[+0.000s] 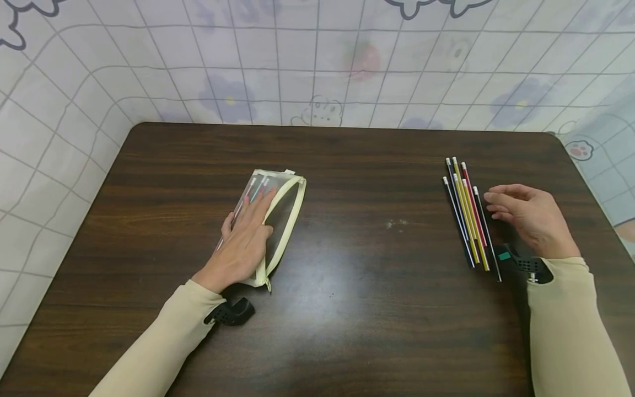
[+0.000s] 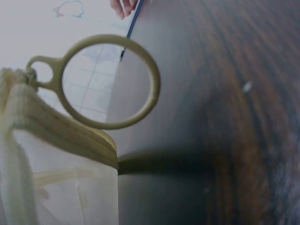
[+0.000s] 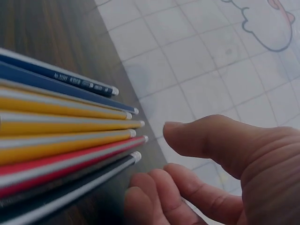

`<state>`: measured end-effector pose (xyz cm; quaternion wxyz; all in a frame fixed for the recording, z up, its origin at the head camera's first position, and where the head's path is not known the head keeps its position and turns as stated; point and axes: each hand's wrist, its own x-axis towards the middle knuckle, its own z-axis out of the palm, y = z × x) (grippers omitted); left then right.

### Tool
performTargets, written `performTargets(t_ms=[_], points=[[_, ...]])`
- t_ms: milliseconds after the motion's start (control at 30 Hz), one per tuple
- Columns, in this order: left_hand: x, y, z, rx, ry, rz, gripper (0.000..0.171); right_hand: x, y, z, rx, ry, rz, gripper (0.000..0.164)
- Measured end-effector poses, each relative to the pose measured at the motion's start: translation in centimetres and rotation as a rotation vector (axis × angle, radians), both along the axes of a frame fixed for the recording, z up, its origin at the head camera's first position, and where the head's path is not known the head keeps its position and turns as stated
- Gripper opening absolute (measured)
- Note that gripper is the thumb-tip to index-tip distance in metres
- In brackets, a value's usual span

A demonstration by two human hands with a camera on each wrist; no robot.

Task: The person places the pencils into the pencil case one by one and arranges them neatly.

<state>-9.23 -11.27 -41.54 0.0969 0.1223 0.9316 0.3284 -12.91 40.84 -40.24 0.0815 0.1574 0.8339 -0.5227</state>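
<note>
A see-through mesh pencil case (image 1: 288, 226) with a pale yellow zip edge lies on the left half of the table. My left hand (image 1: 240, 242) rests flat on it, fingers extended. Through the mesh, a few white-tipped pencils (image 1: 251, 184) show beyond the fingers. Its round zip-pull ring (image 2: 154, 89) looms large in the left wrist view. To the right lies a row of several pencils (image 1: 466, 215), dark blue, yellow, red and black, with white erasers at the far ends. Just right of the black pencil (image 1: 486, 231), my right hand (image 1: 536, 218) hovers with loosely bent fingers, holding nothing.
The dark wooden table (image 1: 347, 309) has its far edge against a wall covered in white grid-patterned cloth (image 1: 297, 55). Small pale specks (image 1: 397, 224) mark the tabletop between case and pencils. Each wrist wears a black camera mount (image 1: 230, 312).
</note>
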Motion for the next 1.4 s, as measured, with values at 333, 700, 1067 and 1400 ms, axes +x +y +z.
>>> performTargets(t_ms=[333, 700, 1067, 1400], points=[[0.0, 0.0, 0.0, 0.0, 0.001, 0.001, 0.067, 0.1, 0.8, 0.6, 0.129, -0.107, 0.135, 0.059], [0.2, -0.2, -0.2, 0.007, 0.013, 0.008, 0.067, -0.3, 0.6, 0.9, 0.318, -0.146, 0.201, 0.074], [0.2, -0.1, -0.1, -0.001, 0.01, 0.006, 0.068, -0.3, 0.0, 1.0, 0.385, -0.123, 0.187, 0.06], [0.0, 0.1, -0.1, -0.008, 0.003, 0.005, 0.069, -0.2, -0.5, 0.7, 0.401, -0.121, 0.13, 0.058]])
